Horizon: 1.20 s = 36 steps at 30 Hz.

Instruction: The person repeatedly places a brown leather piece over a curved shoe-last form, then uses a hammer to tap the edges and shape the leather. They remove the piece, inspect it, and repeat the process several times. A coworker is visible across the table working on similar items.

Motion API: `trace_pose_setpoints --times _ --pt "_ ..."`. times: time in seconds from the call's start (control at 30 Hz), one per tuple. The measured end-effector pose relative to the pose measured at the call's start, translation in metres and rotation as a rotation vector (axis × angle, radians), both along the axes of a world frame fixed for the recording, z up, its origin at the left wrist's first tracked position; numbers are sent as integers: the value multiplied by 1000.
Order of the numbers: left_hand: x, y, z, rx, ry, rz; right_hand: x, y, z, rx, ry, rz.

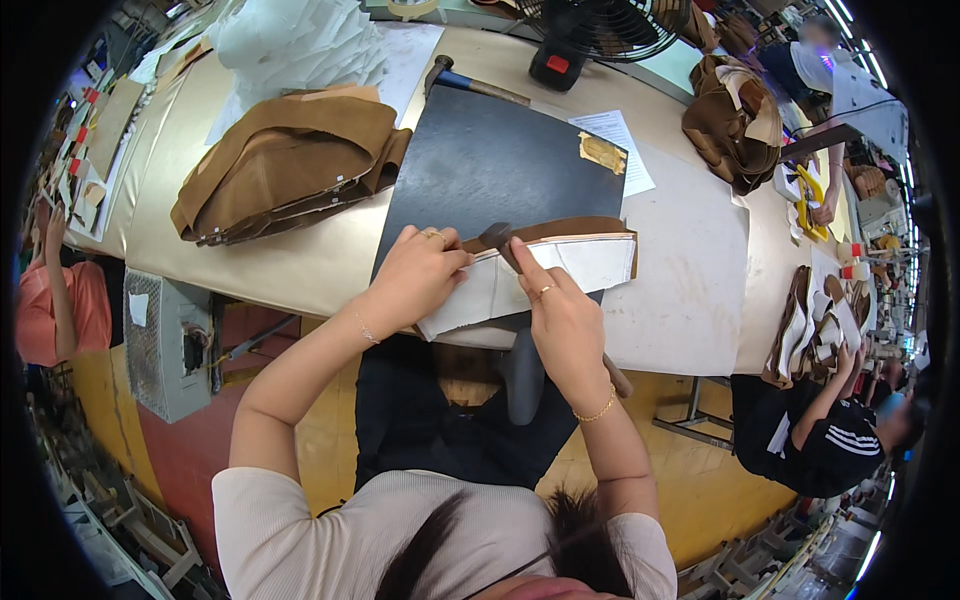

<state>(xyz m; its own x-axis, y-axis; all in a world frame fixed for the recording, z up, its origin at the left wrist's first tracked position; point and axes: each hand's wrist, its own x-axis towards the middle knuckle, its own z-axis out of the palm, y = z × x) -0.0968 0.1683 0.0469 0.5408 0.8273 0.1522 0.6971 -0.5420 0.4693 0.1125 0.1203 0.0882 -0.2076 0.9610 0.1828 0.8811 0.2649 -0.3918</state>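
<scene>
A leather piece with a white backing lies at the near edge of a black board, a brown strip showing along its far side. My left hand is closed at the left part of that strip, thumb and fingers pinching its edge. In my right hand is a hammer, its dark head resting at or just above the strip, close to my left fingertips. The index finger stretches along the shaft, and the wooden handle end sticks out below the hand.
Brown leather pieces are heaped at left, with white sheets behind. A blue-handled hammer lies along the board's far edge near a black fan. More leather lies far right. Co-workers sit at both sides.
</scene>
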Motion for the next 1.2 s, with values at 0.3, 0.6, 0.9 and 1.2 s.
trace_pose_setpoints --times 0.3,0.6,0.9,1.2 --pt "21 20 -19 -144 -270 10 18 8 -11 79 127 -97" --pt "63 20 -10 -201 -167 127 45 7 -22 -16 -115 -184" --pt "64 4 -20 249 33 81 33 3 -19 66 1 -149" --pt "55 -2 -13 177 62 79 24 0 -7 87 56 -128"
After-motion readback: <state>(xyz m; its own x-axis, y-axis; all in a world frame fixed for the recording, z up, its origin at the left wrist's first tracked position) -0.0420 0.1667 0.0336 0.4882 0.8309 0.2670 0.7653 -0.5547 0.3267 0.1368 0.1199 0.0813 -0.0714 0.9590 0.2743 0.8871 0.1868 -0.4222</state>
